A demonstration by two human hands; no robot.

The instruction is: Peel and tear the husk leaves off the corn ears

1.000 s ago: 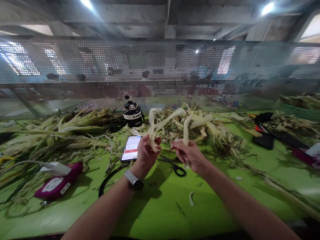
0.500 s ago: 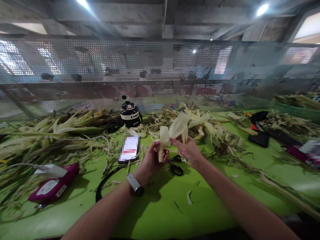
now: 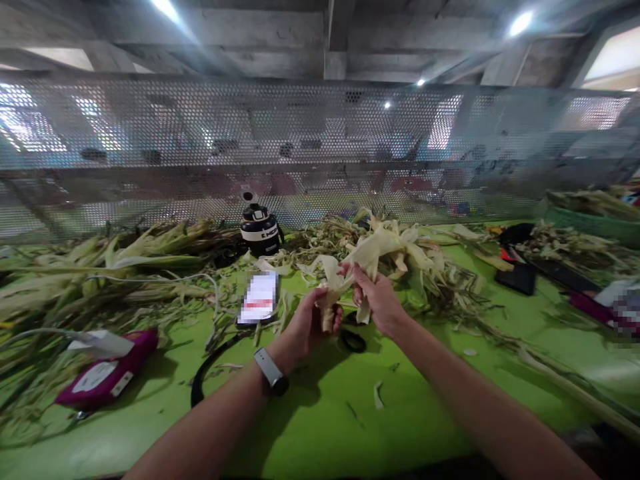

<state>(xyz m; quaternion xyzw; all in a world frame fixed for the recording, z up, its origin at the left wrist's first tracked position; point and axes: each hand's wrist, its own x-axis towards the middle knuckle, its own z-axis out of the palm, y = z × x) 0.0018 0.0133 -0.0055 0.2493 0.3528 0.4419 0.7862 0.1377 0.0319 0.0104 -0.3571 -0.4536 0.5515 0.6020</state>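
My left hand (image 3: 311,320), with a watch on its wrist, is closed around the lower, rolled end of a pale bundle of corn husk (image 3: 328,313). Pinched between the fingers of my right hand (image 3: 377,297) is a wide, cream corn husk strip (image 3: 373,257), which spreads up and to the left toward the left hand's bundle. Both hands are close together above the green table (image 3: 320,413). Just under them lie scissors with black handles (image 3: 353,341), their blades mostly hidden. Behind the right hand is a heap of corn husks (image 3: 405,247).
A lit phone (image 3: 259,297) and a black bottle (image 3: 260,230) stand left of centre. Husk leaves (image 3: 145,253) pile at the left, near a magenta box (image 3: 107,373) with a white cable. A dark phone (image 3: 516,279) and a green basket (image 3: 590,223) are at the right. A perforated metal screen (image 3: 320,147) runs behind.
My right hand has turned and drawn the wide husk lower, so it now lies more sideways. My left hand has shifted slightly down with its bundle.
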